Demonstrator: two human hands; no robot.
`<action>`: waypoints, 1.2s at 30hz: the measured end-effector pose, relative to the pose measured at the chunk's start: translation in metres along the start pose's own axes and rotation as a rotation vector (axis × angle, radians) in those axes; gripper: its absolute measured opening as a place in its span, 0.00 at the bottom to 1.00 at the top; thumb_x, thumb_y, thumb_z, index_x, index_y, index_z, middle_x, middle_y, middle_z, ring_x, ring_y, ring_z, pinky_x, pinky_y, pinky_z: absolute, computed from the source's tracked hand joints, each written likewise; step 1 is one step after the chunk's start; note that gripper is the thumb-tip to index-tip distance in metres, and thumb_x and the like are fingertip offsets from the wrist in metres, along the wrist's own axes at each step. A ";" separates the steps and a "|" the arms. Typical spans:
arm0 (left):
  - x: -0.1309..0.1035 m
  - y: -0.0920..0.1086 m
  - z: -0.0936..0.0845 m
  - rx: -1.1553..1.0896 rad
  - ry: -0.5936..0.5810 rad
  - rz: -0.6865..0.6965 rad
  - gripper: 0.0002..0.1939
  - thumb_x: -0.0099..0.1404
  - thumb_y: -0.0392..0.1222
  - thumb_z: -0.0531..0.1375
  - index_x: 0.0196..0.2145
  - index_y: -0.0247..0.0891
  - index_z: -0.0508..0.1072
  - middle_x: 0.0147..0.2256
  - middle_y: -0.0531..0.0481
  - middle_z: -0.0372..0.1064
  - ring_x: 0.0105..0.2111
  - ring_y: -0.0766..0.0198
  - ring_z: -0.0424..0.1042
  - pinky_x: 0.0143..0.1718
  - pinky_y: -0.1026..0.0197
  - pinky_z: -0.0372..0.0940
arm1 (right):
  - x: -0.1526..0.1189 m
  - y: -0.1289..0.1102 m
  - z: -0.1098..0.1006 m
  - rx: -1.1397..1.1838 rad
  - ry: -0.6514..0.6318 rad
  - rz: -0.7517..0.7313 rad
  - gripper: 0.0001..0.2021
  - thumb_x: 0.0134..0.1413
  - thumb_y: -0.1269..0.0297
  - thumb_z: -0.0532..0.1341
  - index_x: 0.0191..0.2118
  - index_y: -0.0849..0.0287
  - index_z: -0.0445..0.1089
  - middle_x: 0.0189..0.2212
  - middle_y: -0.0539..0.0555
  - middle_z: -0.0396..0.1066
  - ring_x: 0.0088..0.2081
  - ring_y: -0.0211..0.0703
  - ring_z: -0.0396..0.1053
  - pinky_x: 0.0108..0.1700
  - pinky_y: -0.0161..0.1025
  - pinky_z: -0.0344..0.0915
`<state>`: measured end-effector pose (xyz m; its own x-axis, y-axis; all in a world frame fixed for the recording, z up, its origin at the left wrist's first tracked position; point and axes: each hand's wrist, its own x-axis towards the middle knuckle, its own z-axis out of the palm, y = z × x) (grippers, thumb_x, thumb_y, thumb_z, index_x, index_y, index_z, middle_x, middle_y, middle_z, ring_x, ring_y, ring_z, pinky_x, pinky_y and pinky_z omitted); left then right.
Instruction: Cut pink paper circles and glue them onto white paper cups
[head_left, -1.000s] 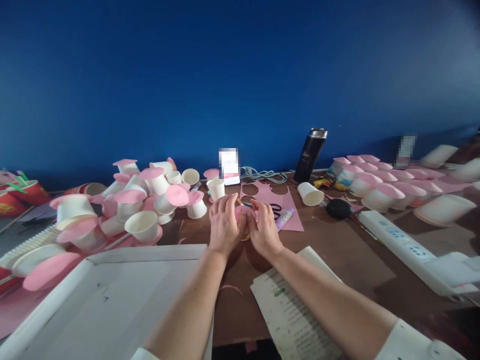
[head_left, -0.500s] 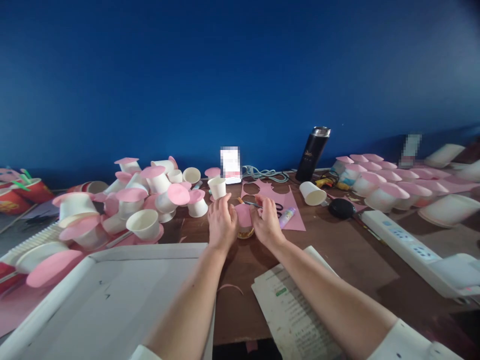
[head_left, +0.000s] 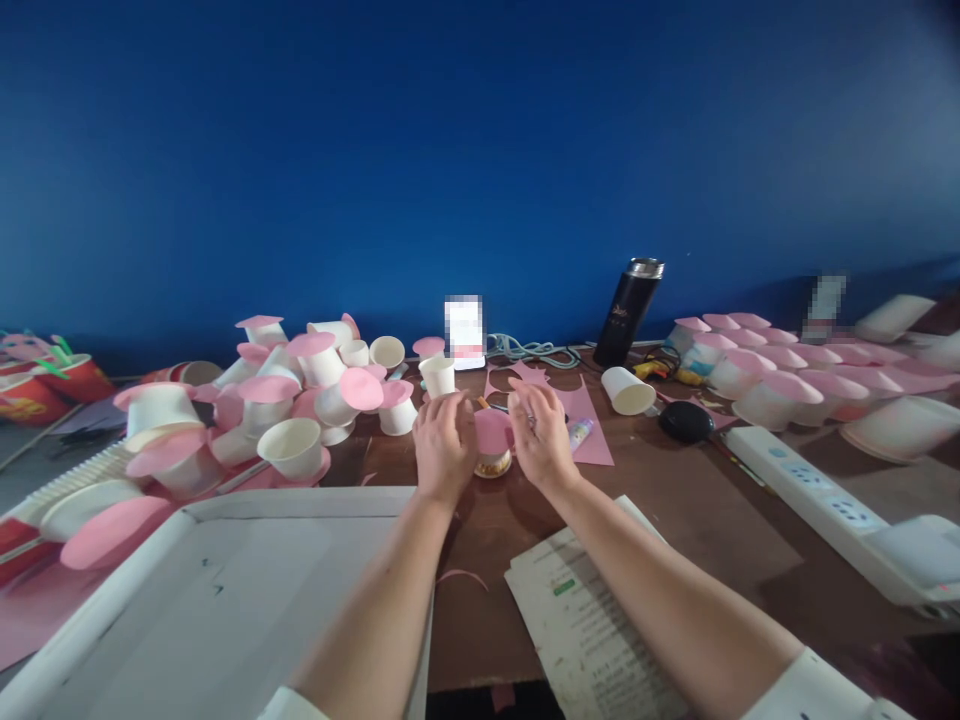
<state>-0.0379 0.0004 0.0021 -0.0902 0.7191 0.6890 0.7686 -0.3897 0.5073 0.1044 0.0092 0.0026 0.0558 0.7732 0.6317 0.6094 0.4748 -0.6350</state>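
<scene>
A pink paper disc (head_left: 493, 432) lies on top of a small round item with a gold-patterned side (head_left: 493, 465) on the brown table. My left hand (head_left: 445, 445) is at the left of the disc, its fingers bent and apart, with nothing seen in it. On the right side, my right hand (head_left: 541, 435) has its fingers raised and spread, a little away from the disc. Behind the hands lie scissors, partly hidden, a glue stick (head_left: 580, 433) and a cut pink sheet (head_left: 598, 440).
Paper cups with pink discs (head_left: 266, 400) crowd the left, behind a white box lid (head_left: 285, 505). Rightward stand a black flask (head_left: 628, 312), a tipped cup (head_left: 627, 391), a black mouse (head_left: 685, 422), a power strip (head_left: 810, 485) and more pink-topped cups (head_left: 780, 395). Printed paper (head_left: 585, 610) lies in front.
My right hand has moved right, off the pink disc, and its fingers have opened. My left hand has drawn slightly back from the disc. The view has shifted slightly.
</scene>
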 end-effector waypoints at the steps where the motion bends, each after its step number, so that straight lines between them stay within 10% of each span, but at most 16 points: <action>1: 0.000 0.002 -0.002 0.022 -0.010 0.034 0.15 0.69 0.42 0.49 0.43 0.37 0.73 0.45 0.44 0.73 0.48 0.55 0.67 0.52 0.50 0.58 | -0.001 -0.004 -0.003 -0.056 -0.034 -0.049 0.17 0.64 0.56 0.49 0.51 0.55 0.68 0.50 0.56 0.69 0.51 0.48 0.63 0.54 0.49 0.59; 36: -0.004 0.006 -0.002 0.150 -0.127 0.155 0.16 0.67 0.39 0.50 0.44 0.37 0.76 0.45 0.46 0.74 0.52 0.53 0.65 0.57 0.47 0.51 | -0.016 -0.014 -0.006 -0.404 -0.193 -0.167 0.19 0.65 0.57 0.48 0.56 0.53 0.66 0.55 0.52 0.67 0.56 0.51 0.58 0.56 0.50 0.52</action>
<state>-0.0339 -0.0059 0.0031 0.1091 0.7274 0.6775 0.8531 -0.4183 0.3118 0.1002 -0.0126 0.0036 -0.1936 0.7825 0.5918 0.8583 0.4272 -0.2842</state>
